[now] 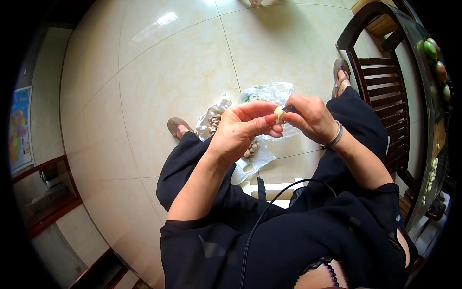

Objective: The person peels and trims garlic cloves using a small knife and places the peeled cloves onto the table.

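Pinched between the thumb and fingers of my left hand (pixel 243 125) is a pale garlic clove (pixel 278 112), with some brownish skin at its lower end. My right hand (pixel 310 115) is closed on a small knife (pixel 287 109); only a short dark part shows, touching or very close to the clove. Both hands meet in front of me, above the floor. Below them, partly hidden by my left hand, lies a white plastic bag (pixel 262 156) with unpeeled garlic (pixel 250 150) on it. More brownish pieces (pixel 214 124) lie in the bag's left part.
A clear plastic bag (pixel 274 90) spreads on the tiled floor (pixel 168 72) beyond my hands. To the right stand a dark slatted wooden chair (pixel 382 96) and a glass-topped table (pixel 438 130) with mangoes (pixel 440 71) and peeled cloves (pixel 431 176). A black cable (pixel 269 204) crosses my lap.
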